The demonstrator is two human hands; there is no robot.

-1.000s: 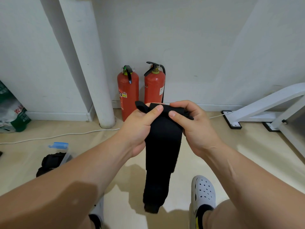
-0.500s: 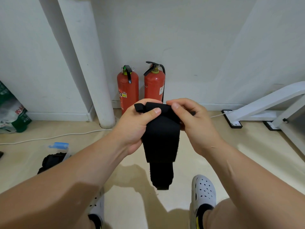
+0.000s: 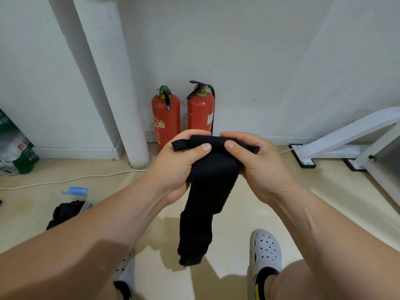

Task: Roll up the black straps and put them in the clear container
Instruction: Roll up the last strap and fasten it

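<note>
Fabric fills both hands: a black strap is held up in the air in front of the person, its top end rolled into a thick bundle. The left hand grips the roll's left side, fingers curled behind it and left thumb laid over the front; a short loop of the strap sticks out above this hand. The right hand grips the other side the same way, its right thumb just beside the other one, fingers wrapped behind. Below the roll the unrolled tail hangs free, above the beige floor.

Behind the strap two red fire extinguishers stand side by side against the white wall. Left of the strap a white pipe rises from the floor and a white cable trails along it. Lower left of the strap, partly hidden by the left forearm, sits the clear container with a blue clip, and a black bundle at it; whether inside or beside I cannot tell. Far left of the strap leans a green bag. Right of the strap stands a white metal frame. Under the strap, one to each side, are white clogs.
</note>
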